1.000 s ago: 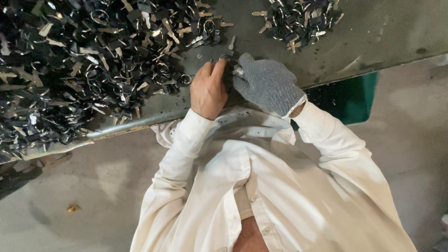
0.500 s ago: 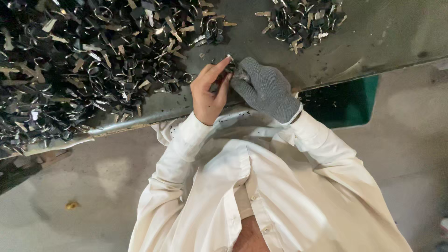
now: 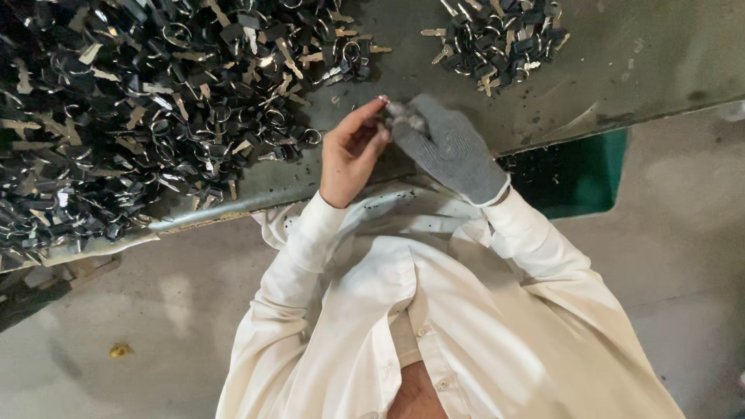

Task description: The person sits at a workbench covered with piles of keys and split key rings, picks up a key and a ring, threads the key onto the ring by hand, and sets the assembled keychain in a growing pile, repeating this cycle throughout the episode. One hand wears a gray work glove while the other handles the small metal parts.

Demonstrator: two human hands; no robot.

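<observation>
My bare left hand (image 3: 351,151) and grey-gloved right hand (image 3: 446,143) meet fingertip to fingertip above the grey table (image 3: 621,70), pinching a small metal piece (image 3: 386,111) between them. The big heap of key rings (image 3: 140,101) lies just left.

The person wears a cream long-sleeved button shirt, open at the lower front. The left hand (image 3: 351,154) is bare; the right hand (image 3: 448,147) wears a grey knit glove.
</observation>
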